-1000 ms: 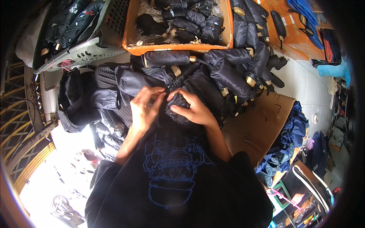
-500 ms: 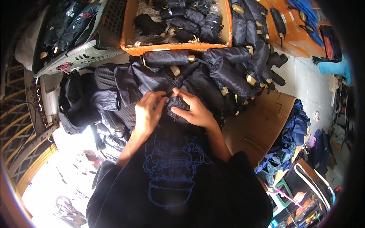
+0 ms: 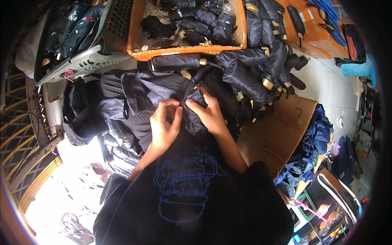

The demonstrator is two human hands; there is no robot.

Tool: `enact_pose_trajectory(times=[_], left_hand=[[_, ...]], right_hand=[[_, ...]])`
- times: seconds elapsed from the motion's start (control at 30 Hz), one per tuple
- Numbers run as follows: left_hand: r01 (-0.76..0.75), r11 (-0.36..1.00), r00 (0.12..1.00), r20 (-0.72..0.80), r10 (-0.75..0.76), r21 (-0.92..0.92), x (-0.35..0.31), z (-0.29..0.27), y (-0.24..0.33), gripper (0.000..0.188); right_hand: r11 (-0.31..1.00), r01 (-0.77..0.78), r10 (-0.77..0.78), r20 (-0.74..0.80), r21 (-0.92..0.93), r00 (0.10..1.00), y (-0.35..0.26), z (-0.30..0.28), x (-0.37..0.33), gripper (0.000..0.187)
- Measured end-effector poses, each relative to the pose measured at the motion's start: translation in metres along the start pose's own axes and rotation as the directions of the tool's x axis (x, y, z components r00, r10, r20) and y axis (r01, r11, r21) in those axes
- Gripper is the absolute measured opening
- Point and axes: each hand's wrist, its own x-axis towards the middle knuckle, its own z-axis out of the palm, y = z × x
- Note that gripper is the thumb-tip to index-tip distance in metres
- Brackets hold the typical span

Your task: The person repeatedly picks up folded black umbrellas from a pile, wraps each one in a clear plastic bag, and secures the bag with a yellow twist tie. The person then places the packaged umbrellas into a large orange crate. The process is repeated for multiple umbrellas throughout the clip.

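In front of my chest, a bunched piece of black umbrella cloth (image 3: 192,119) is gripped by my right hand (image 3: 211,114), with the thumb lying on top and the fingers behind it. My left hand (image 3: 165,124) is closed in a pinch at the cloth's left edge, thumb and forefinger nearly meeting; anything between those tips is too small to make out. Beyond the hands spreads loose dark fabric (image 3: 153,87). Several folded umbrellas in black sleeves, one of them a long umbrella (image 3: 175,62), lie in a heap at the far side, some with pale handle ends showing.
An orange-edged carton (image 3: 183,52) holding black umbrellas stands at the back. A grey plastic crate (image 3: 75,65) with more umbrellas is at the far left. To the right lean a brown cardboard flap (image 3: 277,134) and a pile of blue cloth (image 3: 304,157).
My left hand has drawn back slightly and its pinch shows more openly. My right hand has turned and shifted a little up and right, and the bunched cloth hangs looser.
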Motion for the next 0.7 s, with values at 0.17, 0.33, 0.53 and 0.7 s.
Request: enact_pose_trajectory(times=[0.17, 0.33, 0.53, 0.7], left_hand=[[-0.250, 0.967, 0.966, 0.081, 0.245, 0.054, 0.024, -0.007, -0.017, 0.012], [-0.065, 0.997, 0.993, 0.099, 0.068, -0.040, 0.020, -0.008, -0.024, 0.008], [0.161, 0.966, 0.987, 0.041, -0.156, -0.201, 0.003, 0.005, -0.015, 0.008], [-0.038, 0.995, 0.999, 0.017, 0.040, -0.096, -0.004, 0.004, -0.004, 0.005]], right_hand=[[0.953, -0.181, 0.171, 0.060, 0.245, 0.983, 0.000, -0.006, 0.001, 0.025], [0.770, -0.400, 0.384, 0.139, 0.497, 0.913, -0.003, -0.005, -0.001, 0.019], [0.822, -0.335, 0.375, 0.005, 0.460, 0.927, 0.002, 0.009, -0.008, 0.020], [0.987, -0.080, 0.092, -0.088, 0.137, 0.992, 0.005, 0.019, -0.014, 0.021]])
